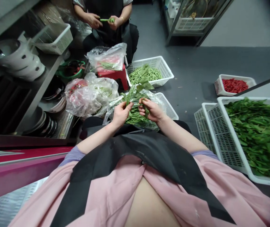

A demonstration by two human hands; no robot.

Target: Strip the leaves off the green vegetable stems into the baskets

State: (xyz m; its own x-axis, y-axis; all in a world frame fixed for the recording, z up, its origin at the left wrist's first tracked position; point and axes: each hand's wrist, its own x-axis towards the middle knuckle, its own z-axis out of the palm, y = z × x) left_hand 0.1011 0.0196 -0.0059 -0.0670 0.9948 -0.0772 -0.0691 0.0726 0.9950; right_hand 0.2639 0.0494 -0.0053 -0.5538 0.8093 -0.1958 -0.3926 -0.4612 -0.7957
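Observation:
My left hand [122, 113] is closed round the lower stems of a leafy green sprig [133, 90], which points up and away from me. To its right, my right hand [151, 109] has its fingers curled on green leaves or a stem, partly hidden by the fingers. Both hands are above a clear plastic bag holding green stems [136, 117], set in a white basket [166, 105]. Just beyond stands another white basket [165, 67] with cut green pieces [155, 74].
A person [106, 28] sits opposite, holding a green stem. A red stool [114, 77] with bags stands between us. Plastic bags [89, 94] and a metal shelf [47, 75] are at left. At right are baskets of leafy greens [258, 135] and red peppers [234, 85].

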